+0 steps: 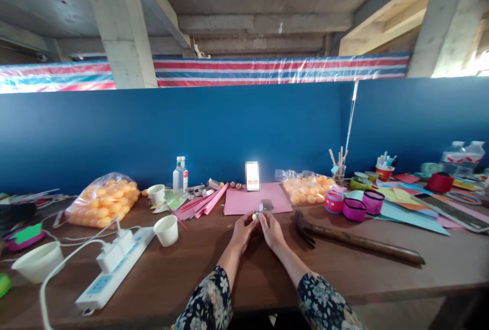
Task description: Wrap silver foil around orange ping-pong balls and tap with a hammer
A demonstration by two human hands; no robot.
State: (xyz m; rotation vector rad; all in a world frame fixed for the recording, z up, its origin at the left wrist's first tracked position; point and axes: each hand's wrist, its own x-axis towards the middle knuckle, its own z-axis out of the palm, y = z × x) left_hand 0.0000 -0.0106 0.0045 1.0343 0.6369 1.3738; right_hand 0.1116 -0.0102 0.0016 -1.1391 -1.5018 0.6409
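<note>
Over the brown table my left hand (pixel 243 233) and my right hand (pixel 272 231) meet at the fingertips, both closed in a pinch. Between them is a small shiny gold-and-silver ball (pixel 255 215), partly covered by the fingers. A clear, shiny plastic piece (pixel 266 205) shows just beyond my right fingertips; I cannot tell whether that hand touches it. Behind the hands lie pink paper sheets (pixel 239 202). Two shiny brownish balls (pixel 236 185) rest at their far left edge. A phone with a bright screen (pixel 252 176) stands upright at the back of the paper.
A claw hammer (pixel 355 238) lies right of my hands. Bags of orange balls (pixel 105 201) stand left and behind right. A white power strip (pixel 114 271), paper cups (pixel 166 230), a glass bottle (pixel 180 177) and purple bands (pixel 354 209) surround the work area. A blue partition (pixel 229 126) closes the back.
</note>
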